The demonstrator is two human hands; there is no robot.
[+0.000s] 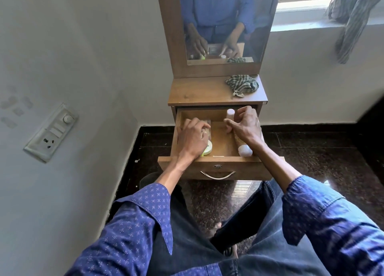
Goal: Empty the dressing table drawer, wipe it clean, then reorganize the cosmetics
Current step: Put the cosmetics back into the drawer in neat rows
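From the head camera I look down on a small brown wooden dressing table (216, 92) against a pale wall, its wooden drawer (216, 163) pulled out toward me with a curved metal handle (217, 175) on the front.

My left hand (193, 140) sits at about nine o'clock in the drawer, fingers curled down over a clear flat packet (207, 123) and a pale round jar with a green edge (207, 147); I cannot tell which of them it actually grips.

My right hand (246, 126) is at three o'clock, thumb and fingers closed round a slim pink-white upright bottle (230, 114) standing near the drawer's back right. Under that wrist lies a beige tube with a white cap (244, 147), cap toward the drawer front, along the right wall.

The middle of the drawer floor shows bare wood.

At one o'clock on the tabletop, a crumpled green-and-white striped cloth (242, 85) lies near the right edge. Behind it the tall wood-framed mirror (224, 24) reflects both hands. At two o'clock, a grey striped cloth (353, 20) hangs off the window sill (301, 26). At nine o'clock a white switch panel (52, 133) is fixed on the left wall.
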